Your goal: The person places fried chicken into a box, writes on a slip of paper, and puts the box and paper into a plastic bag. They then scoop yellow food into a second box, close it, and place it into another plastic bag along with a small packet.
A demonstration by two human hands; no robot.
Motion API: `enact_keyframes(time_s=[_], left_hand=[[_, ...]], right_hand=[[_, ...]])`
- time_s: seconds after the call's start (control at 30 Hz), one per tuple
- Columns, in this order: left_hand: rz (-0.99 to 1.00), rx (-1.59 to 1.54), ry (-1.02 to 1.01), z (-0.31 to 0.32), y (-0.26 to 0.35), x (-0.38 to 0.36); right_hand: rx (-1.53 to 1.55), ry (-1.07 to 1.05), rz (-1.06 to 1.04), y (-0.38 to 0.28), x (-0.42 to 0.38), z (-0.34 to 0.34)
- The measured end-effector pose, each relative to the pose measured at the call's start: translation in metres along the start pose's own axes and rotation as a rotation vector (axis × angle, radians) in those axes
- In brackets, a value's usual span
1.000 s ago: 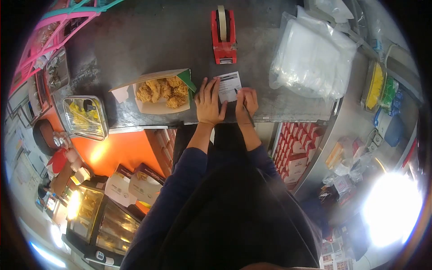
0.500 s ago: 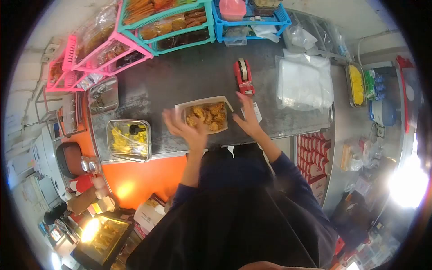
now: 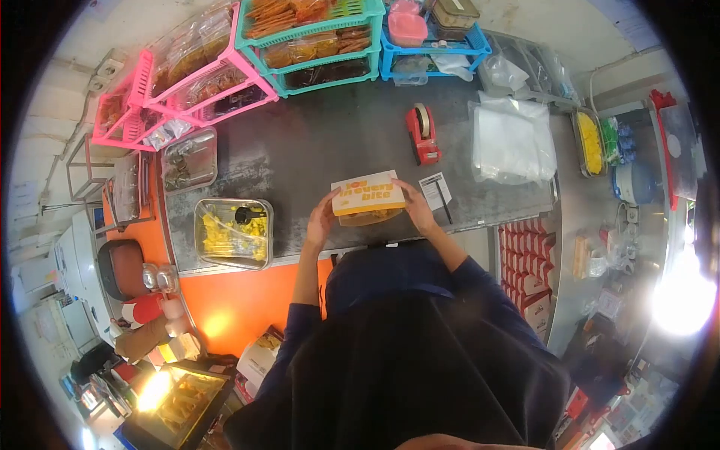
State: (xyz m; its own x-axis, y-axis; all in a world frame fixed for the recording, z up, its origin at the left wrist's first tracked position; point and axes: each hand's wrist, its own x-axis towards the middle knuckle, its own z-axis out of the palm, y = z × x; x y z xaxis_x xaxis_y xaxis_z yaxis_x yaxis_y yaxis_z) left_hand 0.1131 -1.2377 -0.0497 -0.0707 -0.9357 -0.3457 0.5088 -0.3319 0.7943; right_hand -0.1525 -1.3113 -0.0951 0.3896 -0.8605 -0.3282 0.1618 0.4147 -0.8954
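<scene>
On the dark counter in front of me stands a cardboard food box [image 3: 368, 193], its printed lid folded over most of the top. Fried pieces [image 3: 373, 216] show through the gap at its near side. My left hand [image 3: 322, 220] holds the box's left side with curved fingers. At the right side, my right hand [image 3: 417, 208] grips the box by its upper corner. Just right of that hand lie a white slip of paper [image 3: 433, 192] and a thin black pen-like item [image 3: 444, 201].
A red tape dispenser [image 3: 424, 136] stands behind the slip. Clear plastic bags [image 3: 512, 140] lie at the right. A tray of yellow food [image 3: 234, 234] and a metal tray [image 3: 190, 159] sit at the left. Pink [image 3: 202, 109], green [image 3: 315, 66] and blue [image 3: 435, 58] racks line the back.
The open box's lid has come down over the fried pieces. Both hands, spread beside the box before, now hold its sides. The view has shifted, and the black item on the slip now shows.
</scene>
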Motion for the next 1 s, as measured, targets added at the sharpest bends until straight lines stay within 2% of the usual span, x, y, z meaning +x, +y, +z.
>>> enact_keyframes(time_s=[0.03,0.07,0.13,0.27,0.33,0.37,0.43,0.47,0.53,0.57,0.63,0.67,0.73,0.77,0.83,0.87,0.93,0.97,1.0], left_hand=[[-0.085,-0.034,0.105,0.003,0.001,-0.002],[-0.09,-0.035,0.106,0.003,-0.001,-0.002],[-0.092,0.211,0.169,0.001,-0.005,-0.001],[-0.105,0.141,0.142,0.001,-0.014,0.0],[0.154,0.31,0.103,-0.003,-0.032,0.004],[0.152,0.309,0.105,-0.009,-0.039,0.008],[0.276,0.85,0.123,-0.011,-0.041,0.019],[0.269,0.845,0.127,-0.004,-0.037,0.019],[0.268,1.757,-0.088,0.04,0.016,0.015],[0.262,1.755,-0.086,0.037,0.013,0.02],[0.353,1.782,-0.243,0.024,-0.005,0.034],[0.354,1.782,-0.24,0.017,-0.017,0.037],[0.5,1.972,-0.155,0.004,-0.038,0.041],[0.501,1.972,-0.155,0.0,-0.044,0.044],[0.553,2.013,-0.106,0.006,-0.045,0.043],[0.552,2.01,-0.107,0.007,-0.044,0.041],[0.459,1.731,-0.166,0.028,-0.014,0.032],[0.458,1.73,-0.16,0.025,-0.019,0.035],[0.487,1.744,-0.148,0.02,-0.028,0.039]], right_hand=[[0.092,-0.003,0.053,0.001,-0.001,0.001],[0.184,0.0,0.106,0.002,-0.002,0.001],[-0.036,-0.019,-0.081,-0.01,-0.007,0.012],[-0.132,-0.072,-0.065,0.0,-0.005,-0.012],[-0.78,-0.119,-0.27,-0.001,-0.001,-0.023],[-0.779,-0.12,-0.268,-0.001,0.003,-0.023],[-1.01,-0.142,-0.407,-0.018,0.007,-0.014],[-1.011,-0.148,-0.399,-0.032,0.006,-0.006],[-1.465,-0.426,-0.177,-0.088,0.002,0.034],[-1.464,-0.432,-0.174,-0.082,0.004,0.04],[-1.811,-0.437,-0.265,-0.059,0.012,0.043],[-1.813,-0.438,-0.268,-0.048,0.014,0.041],[-1.736,-0.247,-0.527,-0.022,0.016,0.034],[-1.737,-0.247,-0.527,-0.012,0.019,0.031],[-1.888,-0.187,-0.634,-0.004,0.017,0.03],[-1.889,-0.189,-0.631,-0.001,0.017,0.029],[-1.969,-0.227,-0.503,-0.01,0.015,0.036],[-1.971,-0.232,-0.507,-0.018,0.016,0.038],[-1.814,-0.278,-0.44,-0.031,0.016,0.042]])
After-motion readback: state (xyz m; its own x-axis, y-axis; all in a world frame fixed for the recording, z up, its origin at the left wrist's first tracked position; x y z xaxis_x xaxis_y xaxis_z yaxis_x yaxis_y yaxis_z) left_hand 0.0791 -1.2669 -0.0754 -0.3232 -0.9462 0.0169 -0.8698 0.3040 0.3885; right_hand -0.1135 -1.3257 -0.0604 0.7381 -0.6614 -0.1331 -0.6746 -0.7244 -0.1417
